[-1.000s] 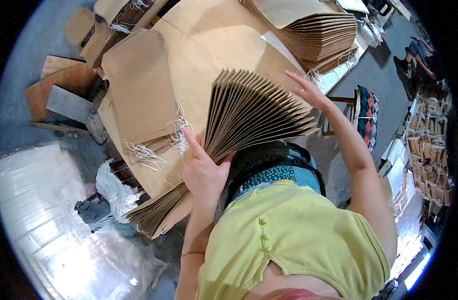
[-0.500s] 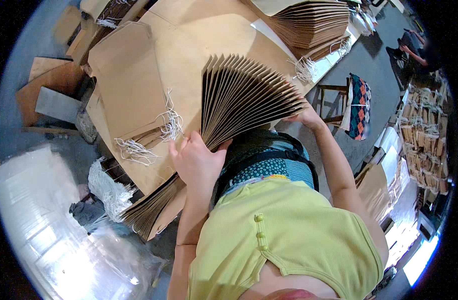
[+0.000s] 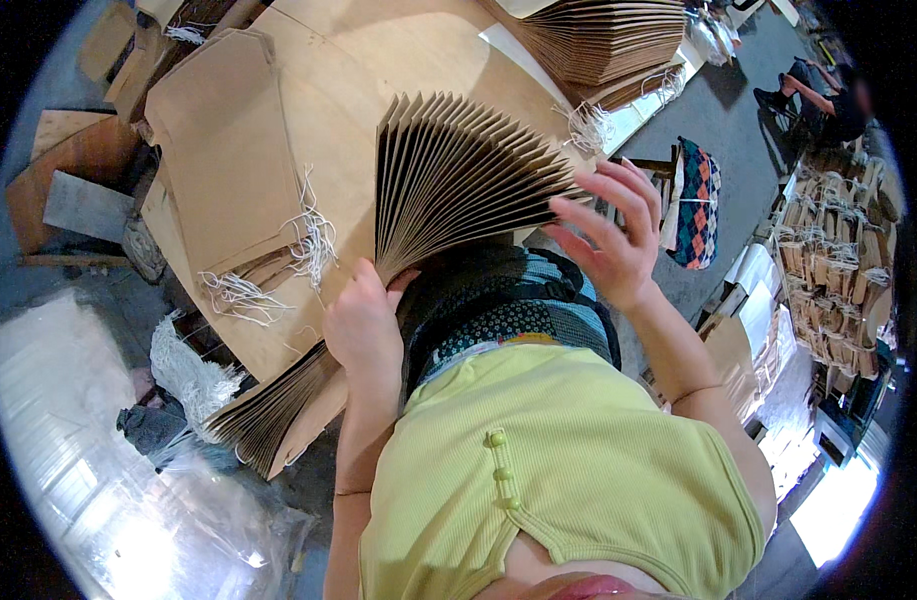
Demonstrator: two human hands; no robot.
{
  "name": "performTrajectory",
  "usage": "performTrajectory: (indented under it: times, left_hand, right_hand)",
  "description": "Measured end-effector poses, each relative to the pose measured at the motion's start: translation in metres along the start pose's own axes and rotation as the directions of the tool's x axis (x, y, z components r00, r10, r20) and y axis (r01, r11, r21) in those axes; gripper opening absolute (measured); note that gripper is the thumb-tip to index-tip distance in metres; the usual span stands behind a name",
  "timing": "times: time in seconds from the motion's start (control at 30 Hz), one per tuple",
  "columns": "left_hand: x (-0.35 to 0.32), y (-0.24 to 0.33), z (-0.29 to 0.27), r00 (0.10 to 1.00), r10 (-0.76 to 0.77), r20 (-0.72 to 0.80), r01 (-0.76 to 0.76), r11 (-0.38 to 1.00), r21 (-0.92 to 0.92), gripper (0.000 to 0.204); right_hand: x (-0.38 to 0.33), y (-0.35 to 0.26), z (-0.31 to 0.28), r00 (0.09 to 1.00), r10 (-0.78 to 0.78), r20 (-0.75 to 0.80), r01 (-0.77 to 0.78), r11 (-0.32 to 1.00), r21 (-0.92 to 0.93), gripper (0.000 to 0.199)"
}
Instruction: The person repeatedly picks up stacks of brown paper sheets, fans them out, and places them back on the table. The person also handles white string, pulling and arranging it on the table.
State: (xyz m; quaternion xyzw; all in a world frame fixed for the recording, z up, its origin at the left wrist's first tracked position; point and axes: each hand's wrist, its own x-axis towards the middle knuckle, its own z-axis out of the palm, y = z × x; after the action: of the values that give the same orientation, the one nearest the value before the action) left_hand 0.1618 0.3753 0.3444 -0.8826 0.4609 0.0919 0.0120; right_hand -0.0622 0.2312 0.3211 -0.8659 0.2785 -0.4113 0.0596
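A wide fan of brown kraft paper pieces [image 3: 458,180] spreads over the near edge of the table, its layered edges facing up and away. My left hand [image 3: 363,315] is closed on the fan's narrow lower end, thumb to the right. By the fan's right edge, my right hand [image 3: 618,235] is raised with fingers apart and nothing in it; its fingertips are close to the outer layers, and I cannot tell if they touch. Left of the fan lies a flat stack of kraft pieces [image 3: 218,150] with loose white strings [image 3: 313,240] at its near end.
The wooden table [image 3: 348,70] carries another thick fanned kraft bundle [image 3: 618,40] at the far right. A further bundle [image 3: 268,415] hangs at its near left corner. Beyond stand a stool with a checked cushion [image 3: 696,205], tied kraft bundles [image 3: 838,260] and a seated person [image 3: 823,100].
My right hand has come off the fan's right edge and lifted, fingers spreading. The left hand keeps its hold on the narrow end. The whole view has shifted slightly.
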Motion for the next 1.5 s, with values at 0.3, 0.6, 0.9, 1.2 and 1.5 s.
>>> performTrajectory:
  times: [0.3,0.6,0.9,1.2,1.5]
  left_hand:
    - [0.001,0.004,-0.002,0.999,-0.037,0.000,0.037,0.999,-0.017,0.045]
    - [0.001,0.002,-0.001,0.999,-0.032,-0.006,0.032,0.999,-0.001,0.050]
    - [0.002,0.004,-0.001,0.998,-0.018,-0.056,0.018,1.000,0.010,0.045]
    - [0.001,-0.002,0.005,0.980,0.094,-0.178,-0.092,0.996,0.018,0.040]
    - [0.001,0.001,0.001,0.989,0.062,-0.132,-0.064,0.998,-0.006,0.046]
  right_hand:
    - [0.000,-0.002,0.001,0.996,-0.075,0.050,0.078,0.995,-0.066,0.028]
    - [0.007,-0.010,0.005,0.994,-0.038,0.104,0.055,0.984,-0.167,0.034]
    - [0.015,-0.013,0.014,0.990,-0.038,0.136,0.059,0.985,-0.160,0.032]
    - [0.024,-0.014,0.016,0.969,-0.061,0.237,0.099,0.984,-0.151,0.038]
    - [0.031,-0.015,0.023,0.966,-0.052,0.253,0.086,0.989,-0.123,0.038]
